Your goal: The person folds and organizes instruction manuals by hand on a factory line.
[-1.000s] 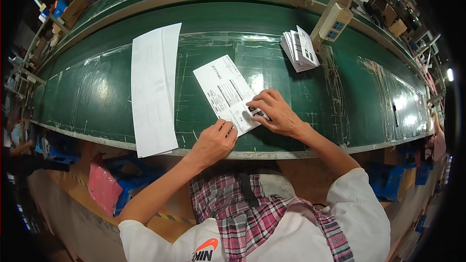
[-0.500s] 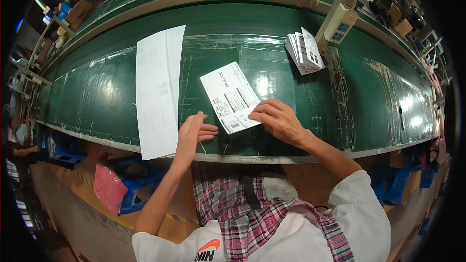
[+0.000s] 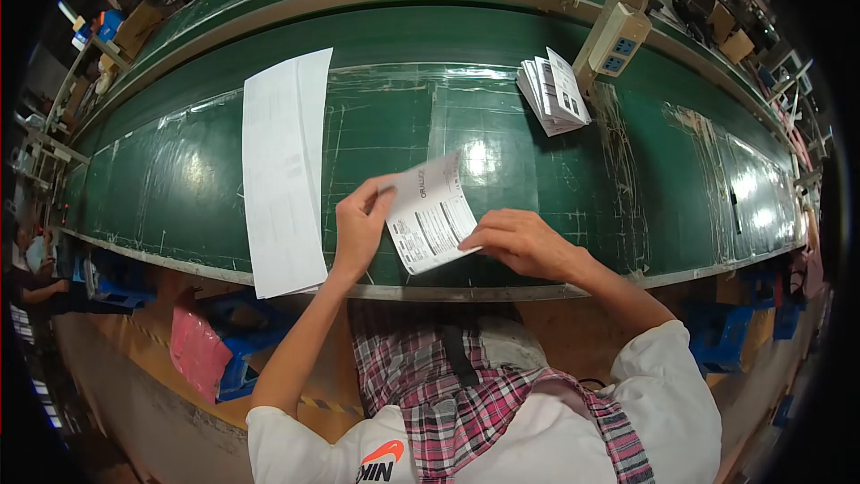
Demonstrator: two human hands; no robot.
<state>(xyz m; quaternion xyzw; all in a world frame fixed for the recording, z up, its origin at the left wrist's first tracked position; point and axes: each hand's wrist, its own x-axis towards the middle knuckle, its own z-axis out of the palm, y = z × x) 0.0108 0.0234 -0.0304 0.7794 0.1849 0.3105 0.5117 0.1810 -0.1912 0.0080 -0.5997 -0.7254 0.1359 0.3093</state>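
Observation:
A white folded leaflet [image 3: 434, 215] with black print is tilted above the green table in front of me, its sheet bowed slightly. My left hand [image 3: 362, 226] pinches the leaflet's left edge between thumb and fingers. On its lower right corner, my right hand [image 3: 523, 242] is closed, the fingertips partly hidden behind one another. Left of my left hand lies a tall stack of long white sheets [image 3: 285, 170], faintly printed. Toward the back right stands a bunch of folded leaflets [image 3: 553, 94], fanned open at one side.
The green table [image 3: 376, 116] has clear tape strips and scratches. A metal post with a socket box [image 3: 620, 43] rises behind the folded leaflets. A dark thin pen-like item [image 3: 735, 210] lies at the right. Blue stools [image 3: 240, 332] and a pink bag [image 3: 197, 350] are below the front edge.
My left hand has moved up to the leaflet and taken hold of its left edge. The leaflet has been lifted, bent and drawn slightly nearer; my right hand still grips its corner.

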